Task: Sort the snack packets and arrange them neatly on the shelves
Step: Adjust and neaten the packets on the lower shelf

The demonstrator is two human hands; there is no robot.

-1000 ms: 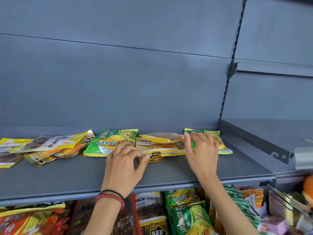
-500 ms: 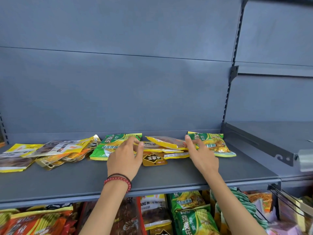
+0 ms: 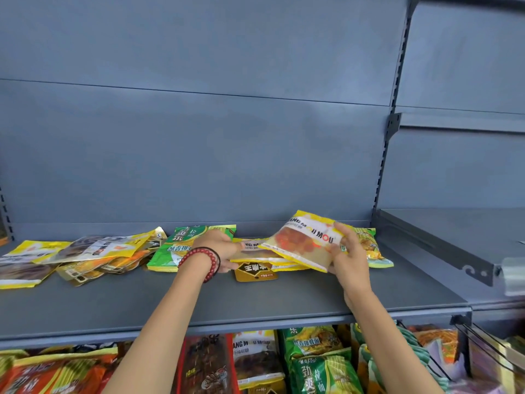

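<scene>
My right hand (image 3: 348, 253) grips a yellow-edged clear snack packet (image 3: 301, 240) by its right side and holds it tilted above the grey shelf (image 3: 255, 302). My left hand (image 3: 220, 248), with a red bead bracelet on the wrist, holds the left end of a second yellow packet (image 3: 261, 255) that lies flat under the lifted one. A small gold-brown packet (image 3: 254, 271) pokes out beneath that stack. A green packet (image 3: 181, 245) lies left of my left hand, and another green-yellow packet (image 3: 369, 247) lies behind my right hand.
A loose heap of yellow packets (image 3: 85, 254) covers the shelf's left part. Below the shelf hang rows of red, brown and green packets (image 3: 312, 362). A second grey shelf (image 3: 454, 237) joins at the right, with wire hooks (image 3: 488, 348) under it.
My right hand has lifted the top yellow packet off the stack and tilted it up. My left hand has slid right onto the packet underneath.
</scene>
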